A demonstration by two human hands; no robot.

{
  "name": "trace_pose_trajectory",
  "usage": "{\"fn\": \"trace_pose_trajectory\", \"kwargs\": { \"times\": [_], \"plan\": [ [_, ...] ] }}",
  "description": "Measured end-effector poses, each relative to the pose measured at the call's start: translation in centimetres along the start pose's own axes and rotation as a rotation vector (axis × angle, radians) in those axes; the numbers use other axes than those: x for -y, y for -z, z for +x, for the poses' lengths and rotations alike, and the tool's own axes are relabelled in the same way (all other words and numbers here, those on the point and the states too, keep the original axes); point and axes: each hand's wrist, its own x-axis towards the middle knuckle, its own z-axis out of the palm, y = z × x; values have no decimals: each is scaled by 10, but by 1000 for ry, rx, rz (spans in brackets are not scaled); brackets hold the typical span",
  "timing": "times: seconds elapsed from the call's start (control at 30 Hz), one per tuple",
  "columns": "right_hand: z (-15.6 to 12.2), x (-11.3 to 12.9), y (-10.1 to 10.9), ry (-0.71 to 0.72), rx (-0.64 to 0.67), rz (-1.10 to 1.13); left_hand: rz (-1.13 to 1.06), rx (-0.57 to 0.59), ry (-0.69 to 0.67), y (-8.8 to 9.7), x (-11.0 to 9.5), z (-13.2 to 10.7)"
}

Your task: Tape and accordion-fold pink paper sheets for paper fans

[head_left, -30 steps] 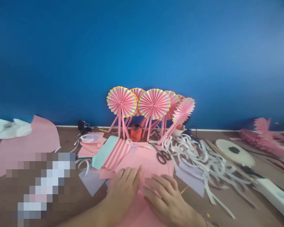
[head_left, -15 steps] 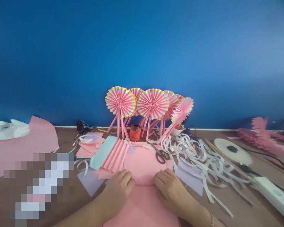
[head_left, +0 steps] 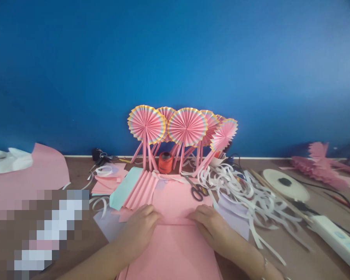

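Note:
A pink paper sheet (head_left: 175, 251) lies in front of me, with a narrow fold running across its far edge. My left hand (head_left: 144, 225) is closed at the left end of that fold, fingers curled over the paper. At the right end, my right hand (head_left: 207, 225) grips the same fold, its thumb side hidden from view. Beyond the fold, more pink paper (head_left: 175, 202) lies flat, and black-handled scissors (head_left: 198, 192) rest on it. A pleated pink paper piece (head_left: 140, 190) sits just past my left hand.
Round pleated paper fans (head_left: 187, 126) stand against the blue wall, behind an orange-red spool (head_left: 165, 162). Curled white paper strips (head_left: 245, 190) heap to the right, near a cream round device (head_left: 286, 186) and a white power strip (head_left: 335, 241). A larger pink sheet (head_left: 51, 167) lies left.
Both hands have shifted slightly along the fold, the fingers now flatter and drawn back from the paper beyond. The view has moved a little; the fans and scissors stay in place.

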Motion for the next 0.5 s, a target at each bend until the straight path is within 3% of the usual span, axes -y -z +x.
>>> {"fn": "trace_pose_trajectory", "kwargs": {
  "times": [0.2, 0.5],
  "plan": [
    [1, -1, -3, -149, -13, 35, -30, -18, 66, 0, -3, 2],
    [4, -6, -5, -121, -53, 120, -43, -59, 47, -4, 1, 3]
  ]
}}
